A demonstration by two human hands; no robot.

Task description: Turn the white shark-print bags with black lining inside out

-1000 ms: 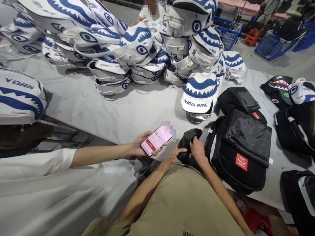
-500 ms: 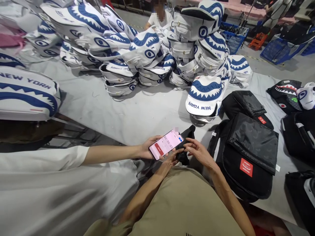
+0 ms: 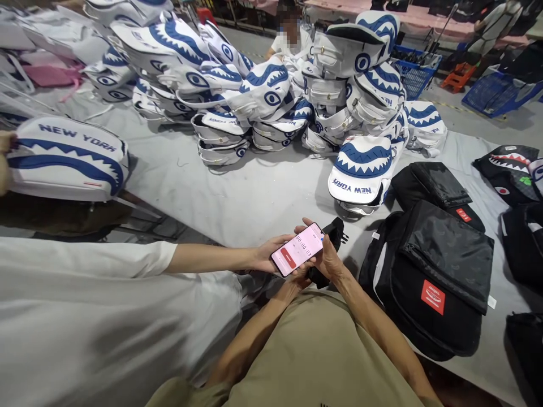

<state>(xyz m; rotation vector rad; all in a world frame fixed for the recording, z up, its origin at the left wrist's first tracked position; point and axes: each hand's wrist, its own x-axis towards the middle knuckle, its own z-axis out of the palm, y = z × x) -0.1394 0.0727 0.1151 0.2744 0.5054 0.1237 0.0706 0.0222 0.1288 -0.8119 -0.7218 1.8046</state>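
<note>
Far left, a white bag [image 3: 68,158] is sitting with its print facing up. Next over, a co-worker's hand [image 3: 268,254] is holding a phone [image 3: 297,250] right in front of me, timer showing. My left hand [image 3: 300,278] is resting just below it, mostly hidden, so I can't tell whether those fingers are gripping anything. My right hand [image 3: 333,264] is sitting at the phone's upper right end, thumb by the corner, other fingers partly behind; can't say if they're really clamping. The black piece [image 3: 336,229] is showing beside and behind that hand, by the near side of the table [image 3: 237,195], prongs poking right. My worry: the phone's blocking my view, so I could be fumbling the piece. If we're both loosening at once, the phone's probably falling. Further right, a black bag [image 3: 449,260] is standing near my forearm, maybe snagging those prongs.
</note>
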